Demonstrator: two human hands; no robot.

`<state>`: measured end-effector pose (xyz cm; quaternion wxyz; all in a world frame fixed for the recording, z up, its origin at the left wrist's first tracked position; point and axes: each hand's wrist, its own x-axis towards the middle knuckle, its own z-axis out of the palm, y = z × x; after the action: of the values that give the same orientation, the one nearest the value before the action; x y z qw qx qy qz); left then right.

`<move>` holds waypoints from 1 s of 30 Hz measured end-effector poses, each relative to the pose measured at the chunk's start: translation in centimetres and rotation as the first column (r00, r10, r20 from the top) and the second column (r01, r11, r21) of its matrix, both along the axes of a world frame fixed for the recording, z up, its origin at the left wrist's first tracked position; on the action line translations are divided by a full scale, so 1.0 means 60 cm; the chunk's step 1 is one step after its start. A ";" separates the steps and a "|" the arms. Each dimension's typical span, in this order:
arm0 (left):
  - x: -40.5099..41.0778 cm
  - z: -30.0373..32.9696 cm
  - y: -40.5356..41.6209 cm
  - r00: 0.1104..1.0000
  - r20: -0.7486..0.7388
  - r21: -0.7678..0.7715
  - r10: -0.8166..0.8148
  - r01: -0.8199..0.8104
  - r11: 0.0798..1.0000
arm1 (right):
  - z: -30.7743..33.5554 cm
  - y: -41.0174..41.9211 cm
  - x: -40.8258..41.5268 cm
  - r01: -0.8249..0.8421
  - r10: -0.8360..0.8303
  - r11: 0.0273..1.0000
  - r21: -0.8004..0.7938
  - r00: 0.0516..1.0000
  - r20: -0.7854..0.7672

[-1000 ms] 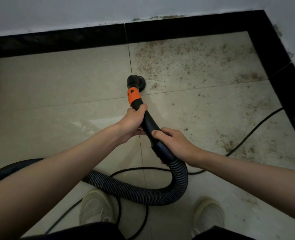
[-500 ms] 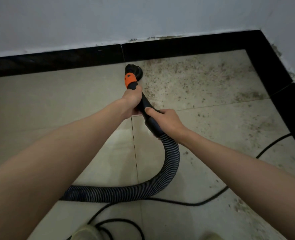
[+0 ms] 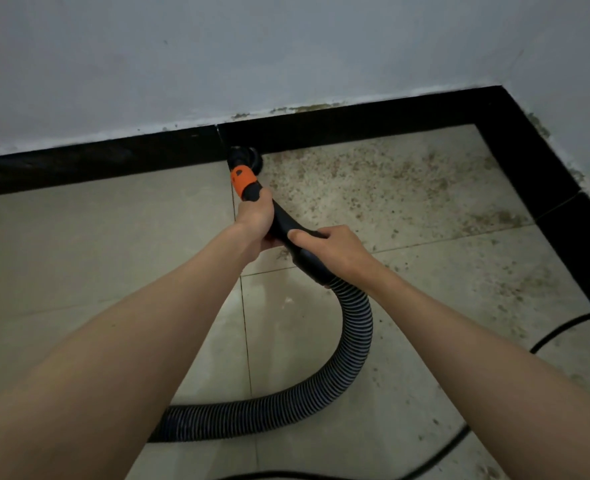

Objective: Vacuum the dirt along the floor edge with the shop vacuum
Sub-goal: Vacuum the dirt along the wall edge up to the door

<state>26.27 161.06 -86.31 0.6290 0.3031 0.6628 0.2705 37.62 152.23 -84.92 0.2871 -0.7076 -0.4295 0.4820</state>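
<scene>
- Left hand (image 3: 256, 216) grips the black wand just below the orange collar (image 3: 242, 179); right hand (image 3: 328, 249) wraps the handle cuff where the ribbed hose (image 3: 354, 327) starts. Both fingers curled tight round it.
- Round brush nozzle (image 3: 244, 156) sits on the floor, touching the black skirting (image 3: 113, 157) at the tile joint.
- Dirt (image 3: 373, 181) is a speckled brown patch right of the nozzle, running along the skirting toward the corner, with more scattered down the right-hand edge. Tiles left of the nozzle look clean.
- Risk: hose loops low behind the hands; a long sweep right could pull it taut and lift the nozzle off the edge, probably leaving a strip.
- Risk: power cord (image 3: 563, 327) lies across the dirty zone near the right skirting; nozzle could snag or drag it, or it hides grit underneath.
- Risk: brush riding up the skirting face loses floor contact; keep it flat.
- Room: open tile to the right up to the corner, boxed by skirting on two sides. Corner is tight for a round head, so expect residue there.
- Wall (image 3: 286, 57) stain above the skirting is not floor dirt.
</scene>
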 end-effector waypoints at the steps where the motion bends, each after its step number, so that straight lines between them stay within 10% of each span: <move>1: 0.008 -0.002 -0.001 1.000 0.001 0.002 -0.012 0.012 1.000 | -0.001 -0.001 0.011 0.000 0.000 1.000 0.000 1.000 0.001; 30: 0.370 0.009 -0.009 0.859 0.016 -0.022 -0.511 0.512 0.859 | -0.043 -0.066 0.288 0.464 -0.466 0.884 0.060 0.885 0.016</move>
<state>48.45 160.52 -85.74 0.6851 0.4589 0.5590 0.0871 54.92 148.30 -87.52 0.4071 -0.7890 -0.2646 0.3765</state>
